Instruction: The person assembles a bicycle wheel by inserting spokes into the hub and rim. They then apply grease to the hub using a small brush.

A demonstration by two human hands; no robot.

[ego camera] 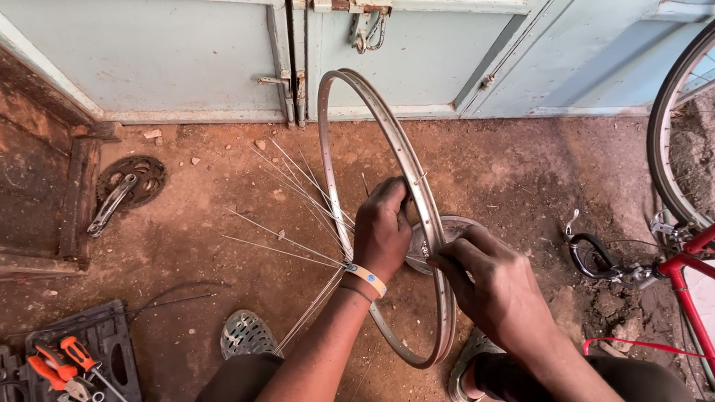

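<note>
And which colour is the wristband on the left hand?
The wristband is orange with pale edging, clearest in the head view.

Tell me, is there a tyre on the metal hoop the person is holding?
No. The wheel rim is bare shiny metal, held upright between the left hand and right hand.

A black tool case (pixel 89 384) lies open on the dirt well off to the left of the left hand, holding orange-handled screwdrivers (pixel 78 359) and pliers (pixel 55 374). Farther up on that side, a crankset with its chainring (pixel 128 185) rests by a wooden frame. To the right of the right hand stands a red bicycle (pixel 708 261). Pale blue metal doors (pixel 188 43) close the background beyond both hands.
</note>
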